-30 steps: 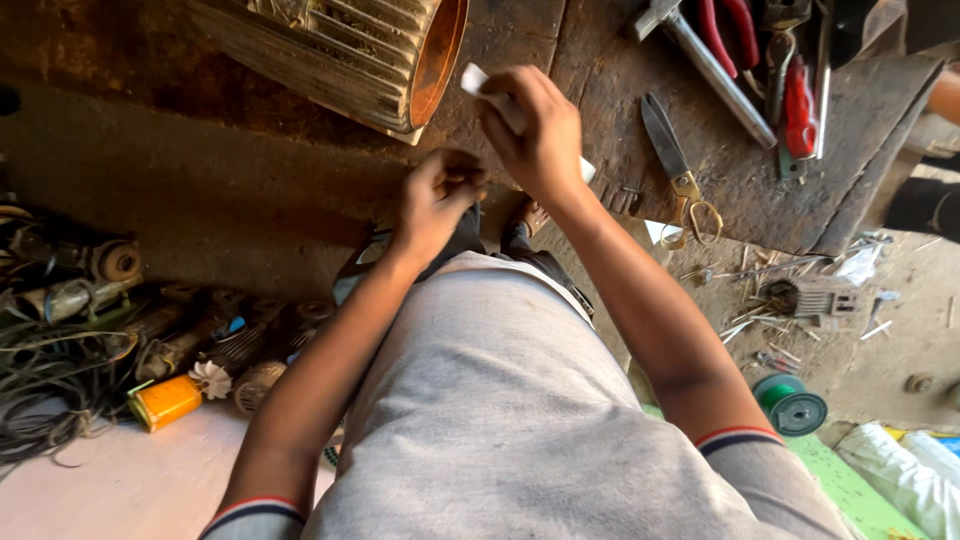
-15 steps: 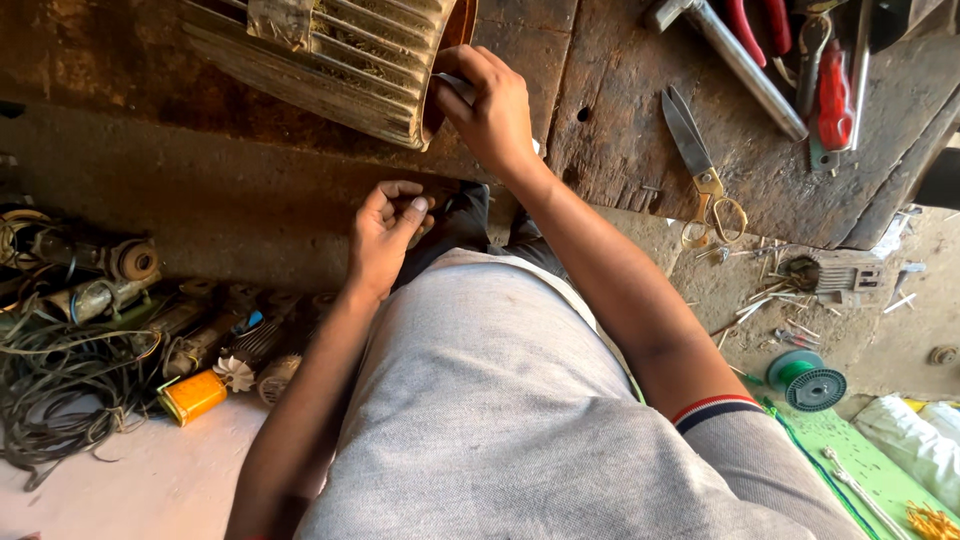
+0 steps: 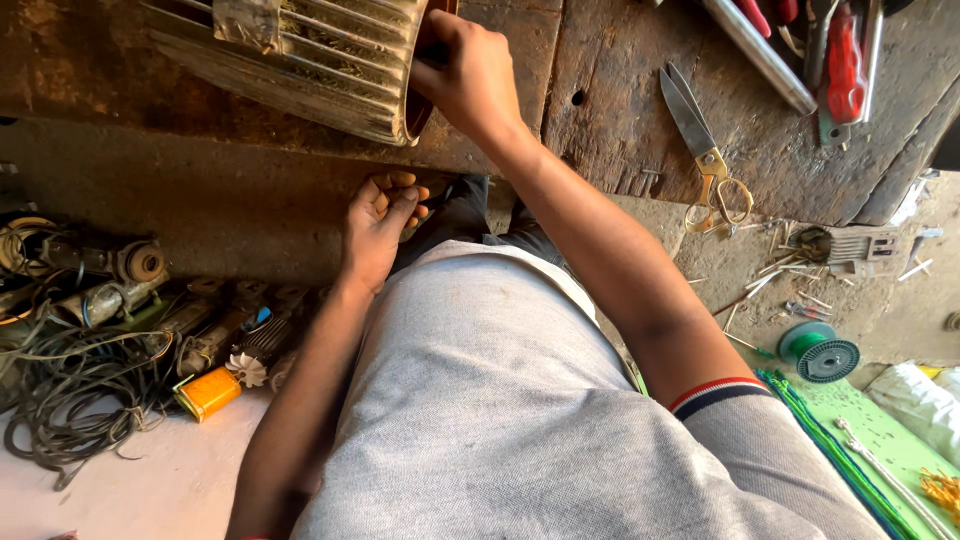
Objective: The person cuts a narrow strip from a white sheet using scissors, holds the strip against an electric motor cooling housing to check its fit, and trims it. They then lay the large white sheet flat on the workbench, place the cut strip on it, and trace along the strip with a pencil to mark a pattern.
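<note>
Nearest the camera I see the person's grey knit shirt with a striped sleeve cuff, filling the lower middle of the view.

Left hand hangs just below the near edge of the worn wooden bench, in front of the trousers. Its fingers are curled loosely inward; I cannot tell whether they pinch anything small.

On the floor at left: a tangle of dark cables, an orange box-shaped part, a small white fan impeller just beside it, and several grimy motor armatures farther back. On the floor at right: a green spool of wire and a green mat.

Right arm reaches forward over the bench edge. Right hand sits at the open end of the ribbed metal motor housing, which lies on its side on the bench at far left. Fingers are hooked over the housing's reddish rim, fingertips hidden inside the opening, so the hand grips the housing at its mouth.

Farther right on the bench: steel scissors with brass-coloured handles, well apart from the hand; beyond them a red-handled tool and a long metal bar at the far right.
</note>
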`<state>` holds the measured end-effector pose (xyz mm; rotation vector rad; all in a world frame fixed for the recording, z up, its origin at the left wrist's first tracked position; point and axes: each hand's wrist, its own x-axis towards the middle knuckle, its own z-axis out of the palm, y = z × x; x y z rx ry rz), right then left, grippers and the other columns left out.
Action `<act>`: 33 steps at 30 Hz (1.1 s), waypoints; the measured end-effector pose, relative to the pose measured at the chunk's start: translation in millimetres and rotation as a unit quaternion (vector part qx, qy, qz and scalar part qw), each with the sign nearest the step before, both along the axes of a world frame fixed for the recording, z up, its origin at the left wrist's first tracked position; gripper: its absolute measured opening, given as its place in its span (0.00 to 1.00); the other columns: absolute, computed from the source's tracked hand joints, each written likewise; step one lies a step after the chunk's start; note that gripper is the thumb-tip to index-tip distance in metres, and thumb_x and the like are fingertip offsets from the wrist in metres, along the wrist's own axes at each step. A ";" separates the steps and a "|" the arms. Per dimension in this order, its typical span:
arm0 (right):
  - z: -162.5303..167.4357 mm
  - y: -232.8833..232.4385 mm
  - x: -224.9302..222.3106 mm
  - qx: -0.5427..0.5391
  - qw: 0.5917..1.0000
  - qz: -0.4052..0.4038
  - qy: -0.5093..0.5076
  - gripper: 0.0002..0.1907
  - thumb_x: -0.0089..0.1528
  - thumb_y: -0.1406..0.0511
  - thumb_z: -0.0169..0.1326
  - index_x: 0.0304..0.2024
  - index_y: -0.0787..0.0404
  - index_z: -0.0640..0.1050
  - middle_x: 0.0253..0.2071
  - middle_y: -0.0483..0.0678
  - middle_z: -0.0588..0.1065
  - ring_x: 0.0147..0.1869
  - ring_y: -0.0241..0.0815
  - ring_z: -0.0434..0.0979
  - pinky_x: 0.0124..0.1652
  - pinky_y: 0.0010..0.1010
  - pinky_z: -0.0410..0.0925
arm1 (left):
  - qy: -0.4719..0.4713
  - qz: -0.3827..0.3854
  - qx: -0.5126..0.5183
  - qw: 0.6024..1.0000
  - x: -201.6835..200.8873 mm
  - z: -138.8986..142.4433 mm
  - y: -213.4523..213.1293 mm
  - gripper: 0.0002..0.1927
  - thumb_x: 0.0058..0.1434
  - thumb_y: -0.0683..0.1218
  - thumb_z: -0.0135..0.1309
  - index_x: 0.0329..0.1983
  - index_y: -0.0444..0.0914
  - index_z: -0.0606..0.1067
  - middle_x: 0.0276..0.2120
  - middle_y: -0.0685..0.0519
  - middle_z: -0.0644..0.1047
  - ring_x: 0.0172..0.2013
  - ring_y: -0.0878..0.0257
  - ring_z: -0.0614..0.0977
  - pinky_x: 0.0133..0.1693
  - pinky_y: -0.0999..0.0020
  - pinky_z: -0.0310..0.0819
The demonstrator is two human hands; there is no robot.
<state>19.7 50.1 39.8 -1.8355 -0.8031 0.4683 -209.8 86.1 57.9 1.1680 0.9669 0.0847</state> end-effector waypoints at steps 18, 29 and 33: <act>-16.4 -82.2 7.6 0.034 0.995 0.018 -0.089 0.09 0.69 0.68 0.61 0.52 0.57 0.78 0.50 0.46 0.77 0.51 0.45 0.83 0.48 0.34 0.79 | -0.017 -0.037 0.008 0.999 1.6 -9.0 0.0 0.09 0.72 0.43 0.52 0.53 0.37 0.72 0.44 0.52 0.81 0.40 0.69 0.81 0.44 0.75 0.76; -25.3 -95.1 -11.3 -0.135 0.956 0.049 -0.257 0.24 0.57 0.56 0.68 0.48 0.62 0.77 0.47 0.55 0.70 0.51 0.57 0.67 0.48 0.45 0.65 | -0.062 -0.109 0.002 0.992 54.2 -33.3 -21.4 0.10 0.72 0.43 0.53 0.54 0.36 0.72 0.42 0.52 0.80 0.38 0.69 0.80 0.43 0.74 0.75; -29.6 -88.8 -14.6 -0.146 0.959 0.036 -0.240 0.18 0.55 0.61 0.67 0.41 0.59 0.74 0.46 0.54 0.73 0.51 0.58 0.70 0.48 0.45 0.65 | -0.066 -0.101 0.006 0.993 52.6 -29.0 -20.0 0.10 0.72 0.43 0.53 0.53 0.36 0.73 0.41 0.53 0.80 0.38 0.69 0.80 0.43 0.75 0.76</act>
